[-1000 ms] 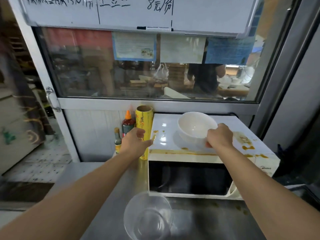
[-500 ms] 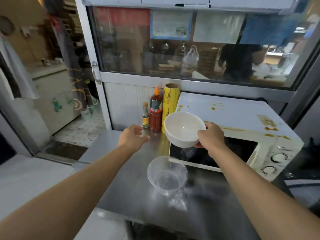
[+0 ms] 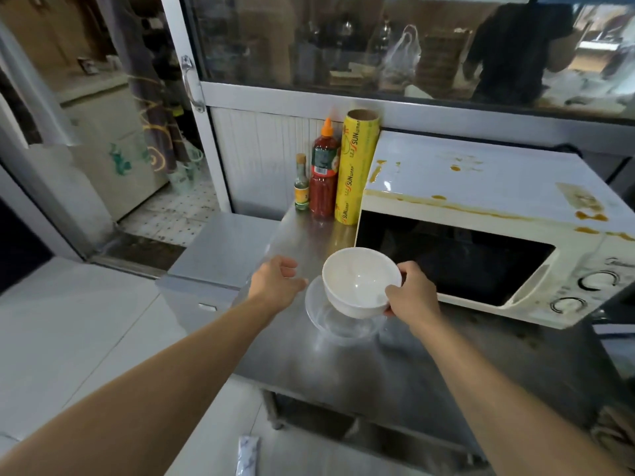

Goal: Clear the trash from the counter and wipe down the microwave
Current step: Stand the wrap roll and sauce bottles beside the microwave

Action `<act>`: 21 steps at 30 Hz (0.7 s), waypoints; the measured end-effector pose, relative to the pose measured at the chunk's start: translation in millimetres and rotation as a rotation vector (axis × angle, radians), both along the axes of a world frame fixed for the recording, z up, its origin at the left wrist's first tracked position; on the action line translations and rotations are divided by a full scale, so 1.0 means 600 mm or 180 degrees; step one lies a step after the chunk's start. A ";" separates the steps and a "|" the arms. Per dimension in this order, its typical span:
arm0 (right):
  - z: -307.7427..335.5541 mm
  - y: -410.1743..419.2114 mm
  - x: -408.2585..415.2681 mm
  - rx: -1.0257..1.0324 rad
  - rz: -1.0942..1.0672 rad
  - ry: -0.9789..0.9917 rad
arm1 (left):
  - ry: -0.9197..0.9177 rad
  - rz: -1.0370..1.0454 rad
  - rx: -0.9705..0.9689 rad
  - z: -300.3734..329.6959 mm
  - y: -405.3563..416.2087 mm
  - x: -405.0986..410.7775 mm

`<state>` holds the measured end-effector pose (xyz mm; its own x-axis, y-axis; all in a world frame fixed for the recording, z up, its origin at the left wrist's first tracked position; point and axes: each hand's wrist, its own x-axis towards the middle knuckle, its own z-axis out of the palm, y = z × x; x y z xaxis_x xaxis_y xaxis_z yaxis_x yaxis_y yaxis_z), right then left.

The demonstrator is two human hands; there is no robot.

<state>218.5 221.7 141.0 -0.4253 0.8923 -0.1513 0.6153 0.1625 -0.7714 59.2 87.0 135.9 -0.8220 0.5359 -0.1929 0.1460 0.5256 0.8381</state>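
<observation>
I have the white bowl point(image 3: 360, 281) pinched at its rim by my right hand point(image 3: 412, 297), thumb on the near lip and the other fingers curled under the side, and it hangs just above the clear plastic bowl point(image 3: 338, 319) that sits on the steel counter point(image 3: 446, 365) in front of the microwave point(image 3: 481, 242). My left hand point(image 3: 275, 283) is beside the two bowls, holding nothing, fingers loosely curled and slightly apart, close to the clear bowl's left edge but not touching it as far as I can see. I judge this to be the clearing step: both bowls look empty and are probably the trash to gather, and wiping has not begun, since brown sauce streaks and drips point(image 3: 457, 204) lie across the microwave's white top and front edge. No cloth is in view. Next I would lower the white bowl into the clear one so they nest, keeping it level so the light plastic does not skid on the steel, and steady the clear bowl with my left hand. At the back, against the wall, stand a roll of cling film point(image 3: 355, 166), a red sauce bottle point(image 3: 323, 173) and a small bottle point(image 3: 301, 183), which I would leave alone.
</observation>
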 end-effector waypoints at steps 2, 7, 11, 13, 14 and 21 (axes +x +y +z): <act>-0.025 0.001 -0.008 0.0042 -0.0007 -0.0135 | -0.0061 -0.0040 -0.0074 -0.018 0.006 -0.007; -0.076 0.007 -0.035 0.0265 -0.0021 -0.0529 | -0.0130 -0.0150 -0.0264 -0.059 0.023 -0.027; -0.107 0.013 -0.054 0.0352 0.0005 -0.0847 | -0.0241 -0.0262 -0.0338 -0.095 0.033 -0.041; -0.118 0.017 -0.062 0.0397 0.0029 -0.0984 | -0.0239 -0.0371 -0.0400 -0.108 0.037 -0.046; -0.123 0.019 -0.065 0.0414 0.0045 -0.1044 | -0.0227 -0.0405 -0.0422 -0.114 0.038 -0.048; -0.142 0.014 -0.072 0.0496 0.0057 -0.1283 | -0.0209 -0.0568 -0.0671 -0.132 0.056 -0.058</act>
<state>175.2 230.2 55.9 -0.3755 0.9106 -0.1726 0.8584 0.2715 -0.4352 24.1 120.3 56.6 -0.7003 0.6132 -0.3653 0.2007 0.6603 0.7237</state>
